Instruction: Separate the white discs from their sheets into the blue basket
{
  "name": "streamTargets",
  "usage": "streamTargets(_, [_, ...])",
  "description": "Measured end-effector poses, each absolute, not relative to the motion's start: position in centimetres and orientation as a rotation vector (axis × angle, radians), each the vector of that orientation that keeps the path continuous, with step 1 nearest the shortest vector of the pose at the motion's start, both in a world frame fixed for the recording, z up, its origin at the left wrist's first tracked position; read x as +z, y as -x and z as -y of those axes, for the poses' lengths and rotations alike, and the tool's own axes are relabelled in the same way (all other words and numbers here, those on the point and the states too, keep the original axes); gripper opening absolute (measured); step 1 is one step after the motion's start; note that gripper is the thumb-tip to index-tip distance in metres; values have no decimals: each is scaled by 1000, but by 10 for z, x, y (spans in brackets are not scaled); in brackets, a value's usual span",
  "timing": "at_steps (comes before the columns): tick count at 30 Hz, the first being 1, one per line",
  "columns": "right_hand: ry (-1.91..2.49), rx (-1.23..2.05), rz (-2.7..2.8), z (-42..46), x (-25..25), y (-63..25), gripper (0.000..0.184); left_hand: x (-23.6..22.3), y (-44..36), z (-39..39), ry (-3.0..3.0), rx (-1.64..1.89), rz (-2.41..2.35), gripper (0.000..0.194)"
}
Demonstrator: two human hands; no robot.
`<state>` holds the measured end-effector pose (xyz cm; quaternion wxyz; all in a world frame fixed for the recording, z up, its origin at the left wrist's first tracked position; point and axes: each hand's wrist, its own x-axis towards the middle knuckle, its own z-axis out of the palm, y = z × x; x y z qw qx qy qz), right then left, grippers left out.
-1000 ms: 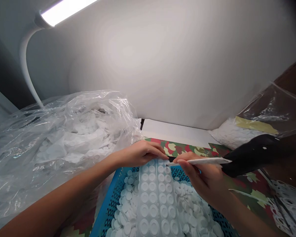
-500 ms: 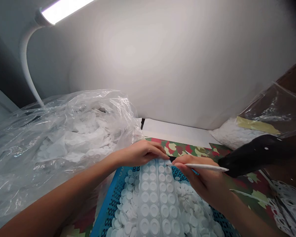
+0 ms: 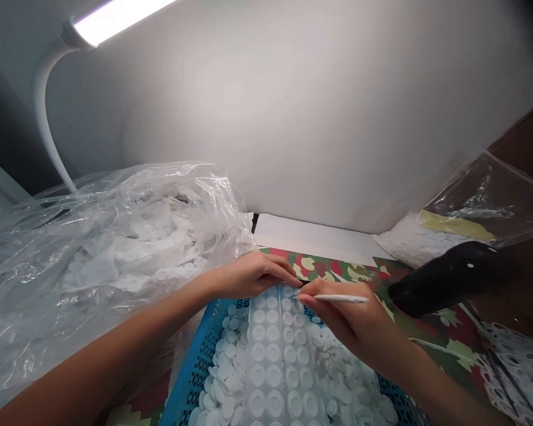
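A long translucent white plastic strip [image 3: 279, 355] with paired rows of round white discs lies over a blue plastic basket [image 3: 190, 361]. My left hand [image 3: 260, 276] has its fingers curled over the strip's far end, gripping it there. In my right hand [image 3: 353, 313] a thin white stick [image 3: 340, 298], held like a pen, is pinched between thumb and fingers. The stick's tip is close to the discs at the strip's far right; fingers partly hide whether it touches. Many loose white discs [image 3: 226, 378] fill the basket around and beneath the strip.
A large clear plastic bag [image 3: 128, 231] of white pieces stands left, under a lit lamp [image 3: 124, 18]. At right are a black object [image 3: 439, 278], another bag [image 3: 417, 239] and white pieces with holes [image 3: 519, 361]. A camouflage-patterned cover [image 3: 311, 266] lies beneath.
My right hand has shifted slightly left along the strip's far end. The stick has turned, so less of its length shows. My left hand keeps its place on the strip.
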<state>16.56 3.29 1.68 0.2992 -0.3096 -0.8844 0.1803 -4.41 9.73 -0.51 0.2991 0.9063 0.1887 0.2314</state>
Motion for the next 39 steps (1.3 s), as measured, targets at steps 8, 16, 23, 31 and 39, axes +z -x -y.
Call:
streamTargets(8, [805, 488, 2126, -32, 16, -165, 18, -3, 45, -96, -2385, 613, -463, 32])
streamTargets(16, [941, 544, 2169, -34, 10, -168, 19, -5, 44, -96, -2378, 614, -460, 34])
streamTargets(23, [1054, 600, 2250, -35, 9, -168, 26, -5, 44, -96, -2373, 603, -450, 33])
streamTargets(31, [896, 504, 1748, -31, 13, -168, 26, -2, 44, -95, -2377, 589, -468, 36])
streamTargets(39, [920, 508, 1793, -33, 9, -169, 22, -2, 44, -95, -2380, 583, -469, 38])
